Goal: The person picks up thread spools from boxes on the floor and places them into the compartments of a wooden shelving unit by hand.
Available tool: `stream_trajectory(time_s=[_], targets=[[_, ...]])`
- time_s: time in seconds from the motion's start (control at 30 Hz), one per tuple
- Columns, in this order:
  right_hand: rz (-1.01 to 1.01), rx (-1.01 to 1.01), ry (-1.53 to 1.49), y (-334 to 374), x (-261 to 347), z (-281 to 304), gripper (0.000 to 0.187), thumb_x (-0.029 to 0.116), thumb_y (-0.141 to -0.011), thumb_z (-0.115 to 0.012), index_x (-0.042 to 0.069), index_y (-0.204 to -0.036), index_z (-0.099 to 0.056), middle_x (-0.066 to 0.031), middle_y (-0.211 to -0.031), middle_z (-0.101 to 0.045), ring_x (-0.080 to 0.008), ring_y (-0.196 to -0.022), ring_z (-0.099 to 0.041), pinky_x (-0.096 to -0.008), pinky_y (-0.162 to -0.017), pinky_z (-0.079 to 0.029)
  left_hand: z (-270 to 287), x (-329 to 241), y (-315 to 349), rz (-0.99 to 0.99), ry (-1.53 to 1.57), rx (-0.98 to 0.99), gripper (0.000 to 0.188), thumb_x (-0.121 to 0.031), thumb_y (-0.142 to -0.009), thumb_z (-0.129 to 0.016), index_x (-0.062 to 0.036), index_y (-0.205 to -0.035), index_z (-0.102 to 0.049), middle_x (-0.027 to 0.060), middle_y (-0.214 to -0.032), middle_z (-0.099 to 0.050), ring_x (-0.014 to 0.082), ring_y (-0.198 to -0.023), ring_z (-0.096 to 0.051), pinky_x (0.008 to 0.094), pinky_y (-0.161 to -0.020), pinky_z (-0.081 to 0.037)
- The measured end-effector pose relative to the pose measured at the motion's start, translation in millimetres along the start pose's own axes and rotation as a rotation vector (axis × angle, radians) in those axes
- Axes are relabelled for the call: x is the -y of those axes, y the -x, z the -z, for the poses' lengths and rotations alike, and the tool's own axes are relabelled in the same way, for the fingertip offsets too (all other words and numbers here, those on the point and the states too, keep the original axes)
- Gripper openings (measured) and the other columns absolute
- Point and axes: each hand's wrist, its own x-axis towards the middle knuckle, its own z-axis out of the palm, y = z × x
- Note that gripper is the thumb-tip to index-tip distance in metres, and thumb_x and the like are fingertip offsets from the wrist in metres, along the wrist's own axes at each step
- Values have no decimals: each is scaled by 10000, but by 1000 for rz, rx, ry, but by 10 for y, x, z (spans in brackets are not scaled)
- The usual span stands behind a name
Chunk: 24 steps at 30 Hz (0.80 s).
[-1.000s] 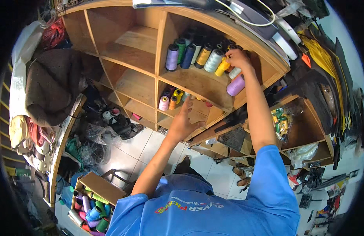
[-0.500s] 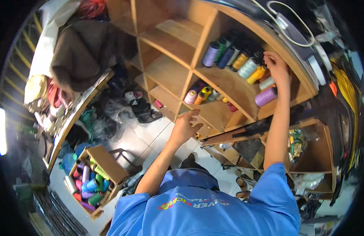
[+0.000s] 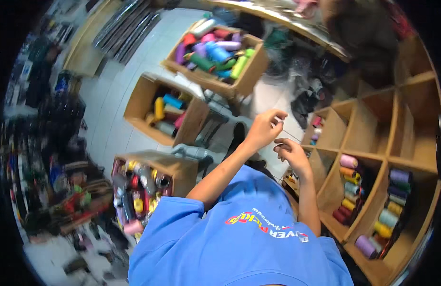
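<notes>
My left hand [image 3: 264, 129] is raised in front of my body, its fingers loosely bent and apart, with nothing seen in them. Just to its right, my right hand [image 3: 293, 156] hangs with its fingers half curled and no object visible in it. The two hands are close together but apart. Nearest to the right hand is a wooden cubby shelf [image 3: 391, 161], where spools of thread stand in rows: a pink spool [image 3: 348, 161], a purple spool [image 3: 367, 247] and several others in two compartments. Smaller spools sit in a compartment farther back.
On my left stand three cardboard boxes of thread spools: a far box [image 3: 244, 88], a middle box [image 3: 137, 107] and a near box [image 3: 184, 167]. Dark rolled material [image 3: 127, 28] lies on the tiled floor [image 3: 103, 95] behind them. Plastic bags crowd the shelf's far end.
My view has swung left, bringing the boxes to the middle and the shelf to the right. My right hand has left the spools in the shelf and come beside my left hand.
</notes>
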Motion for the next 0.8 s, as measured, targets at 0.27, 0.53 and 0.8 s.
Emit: stream_trajectory(time_s=[0.27, 0.53, 0.8], targets=[[6, 404, 235, -654, 159, -710, 308, 134, -831, -607, -21, -1094, -567, -73, -898, -622, -116, -727, -578, -250, -663, -469, 1835, 182, 648, 153, -59, -804, 117, -33, -825, -545, -29, -900, -634, 69, -776, -642, 125, -687, -625, 242, -619, -491], [44, 358, 328, -1042, 401, -1121, 279, 139, -839, -590, -23, -1066, -579, -72, -886, -632, -119, -689, -580, -260, -665, -477, 3485, 1398, 624, 776, -805, -680, 335, -217, -716, -621, 45, -925, -628, 255, -965, -624, 379, -935, -600, 425, -817, -468], [-66, 250, 362, -1063, 314, -1364, 285, 161, -845, -592, 3, -1082, -578, -90, -894, -649, -126, -692, -599, -268, -666, -486, 3980, 2313, 220, 1025, -827, -495, 407, -187, -705, -663, 12, -1048, -573, 249, -1061, -597, 367, -1010, -579, 438, -864, -466]])
